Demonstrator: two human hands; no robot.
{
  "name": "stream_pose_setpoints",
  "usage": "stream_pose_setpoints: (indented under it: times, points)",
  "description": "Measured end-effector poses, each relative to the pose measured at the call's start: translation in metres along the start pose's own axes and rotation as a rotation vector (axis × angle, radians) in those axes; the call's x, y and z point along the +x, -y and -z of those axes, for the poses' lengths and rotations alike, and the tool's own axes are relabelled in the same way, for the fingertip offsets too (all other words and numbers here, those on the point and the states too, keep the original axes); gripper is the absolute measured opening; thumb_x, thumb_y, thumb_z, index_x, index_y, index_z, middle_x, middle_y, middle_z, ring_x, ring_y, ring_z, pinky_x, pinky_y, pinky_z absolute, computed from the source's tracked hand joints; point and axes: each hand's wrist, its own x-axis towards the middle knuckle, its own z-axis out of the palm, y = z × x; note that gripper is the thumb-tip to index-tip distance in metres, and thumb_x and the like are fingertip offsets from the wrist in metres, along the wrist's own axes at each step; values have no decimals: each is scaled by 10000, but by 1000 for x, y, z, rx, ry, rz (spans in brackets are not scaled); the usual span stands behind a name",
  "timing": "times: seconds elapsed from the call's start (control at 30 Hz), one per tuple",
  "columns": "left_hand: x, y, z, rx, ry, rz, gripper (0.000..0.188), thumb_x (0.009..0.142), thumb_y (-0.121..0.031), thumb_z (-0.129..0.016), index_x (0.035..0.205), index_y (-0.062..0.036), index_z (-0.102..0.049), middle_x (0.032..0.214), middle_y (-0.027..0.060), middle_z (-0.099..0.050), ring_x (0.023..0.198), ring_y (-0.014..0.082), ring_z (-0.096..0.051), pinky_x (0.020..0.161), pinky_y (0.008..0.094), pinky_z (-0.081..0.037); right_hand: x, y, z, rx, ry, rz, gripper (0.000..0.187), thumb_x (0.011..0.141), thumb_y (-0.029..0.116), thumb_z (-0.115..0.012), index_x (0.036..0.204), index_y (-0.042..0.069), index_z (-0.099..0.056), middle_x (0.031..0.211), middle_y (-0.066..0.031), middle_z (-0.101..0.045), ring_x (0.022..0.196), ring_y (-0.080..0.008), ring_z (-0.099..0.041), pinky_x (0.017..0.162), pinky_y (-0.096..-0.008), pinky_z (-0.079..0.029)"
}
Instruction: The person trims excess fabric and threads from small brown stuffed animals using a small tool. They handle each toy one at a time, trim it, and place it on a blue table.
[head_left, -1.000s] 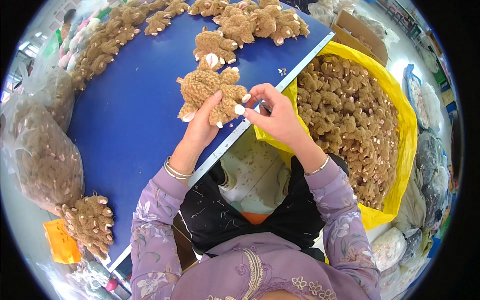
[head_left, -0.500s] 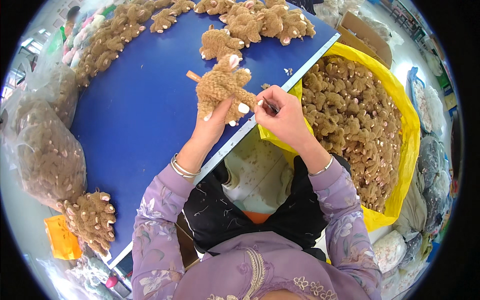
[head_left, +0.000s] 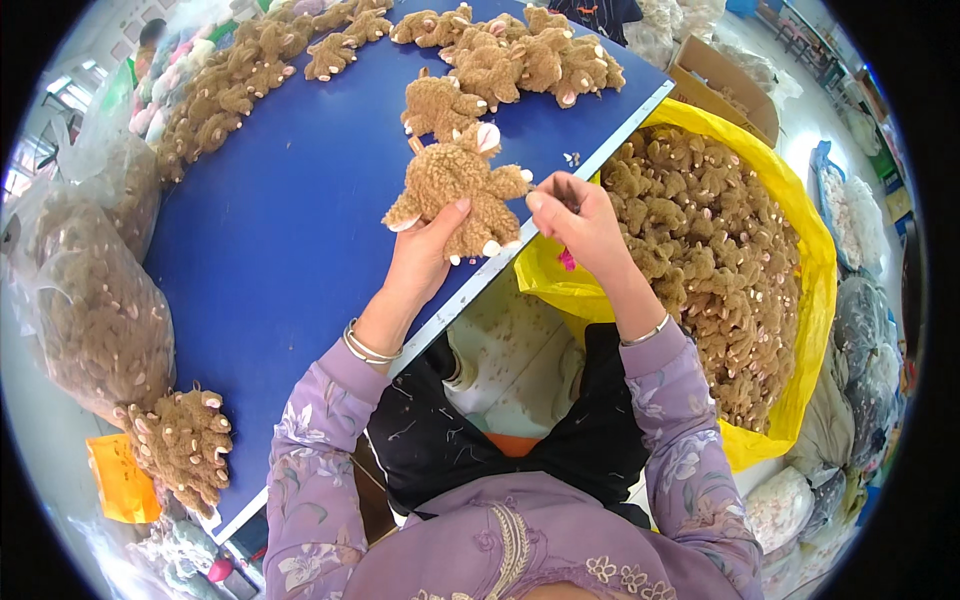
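Observation:
My left hand is closed round a brown curly plush toy animal, held just above the blue table near its front edge. The toy has pale ears and white paw tips, and a tan ribbon loop at its side. Close to one of its paws, my right hand is pinched shut. A small dark tool, mostly hidden by the fingers, is in it; its kind does not show. Something bright pink pokes out below that hand.
Similar plush toys lie along the far side of the blue table. At right stands a yellow sack full of them. Clear bags bulge on the left, beside a toy pile. An open cardboard box is behind the sack.
The plush toy has turned in my left hand, so its body faces up more and its limbs spread. My right hand has moved slightly right, and the pink bit has come into sight.

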Motion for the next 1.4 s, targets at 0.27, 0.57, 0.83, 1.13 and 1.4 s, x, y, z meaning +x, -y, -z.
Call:
stream_pose_setpoints:
  times: [0.27,0.57,0.83,1.13,1.4]
  points:
    - [-5,4,-2,50,56,-6,431,966,-214,-535,1336,-21,-430,1275,125,-559,1147,235,-572,981,388,-469,-2,-1,-21,13,-45,77,199,859,142,-706,951,-14,-623,764,32,-586,676,-36,-487,621,-219,-425]
    - [1,0,6,-101,12,20,399,979,-198,-453,1327,-5,-419,1254,142,-566,1137,268,-579,965,418,-473,-8,5,-16,14,-26,196,233,873,33,-645,1100,36,-594,879,51,-548,729,-8,-477,645,-179,-389]
    - [2,4,12,-88,49,34,420,986,-242,-431,1330,-3,-408,1247,149,-569,1129,271,-586,951,419,-491,-6,-4,-10,-60,-14,243,149,888,54,-638,1030,10,-635,831,42,-583,715,-18,-465,637,-190,-409]
    - [3,2,11,-139,69,62,398,991,-207,-441,1325,6,-407,1243,157,-564,1114,271,-596,932,411,-509,-7,4,-8,-115,-3,202,118,885,76,-644,950,-21,-630,766,43,-584,666,-23,-470,589,-206,-401]
    - [0,7,10,-39,62,26,358,980,-185,-513,1287,-6,-466,1210,119,-587,1086,228,-604,921,373,-509,1,2,2,-98,-51,-129,298,894,298,-652,824,13,-604,712,11,-581,645,-51,-498,589,-223,-418]
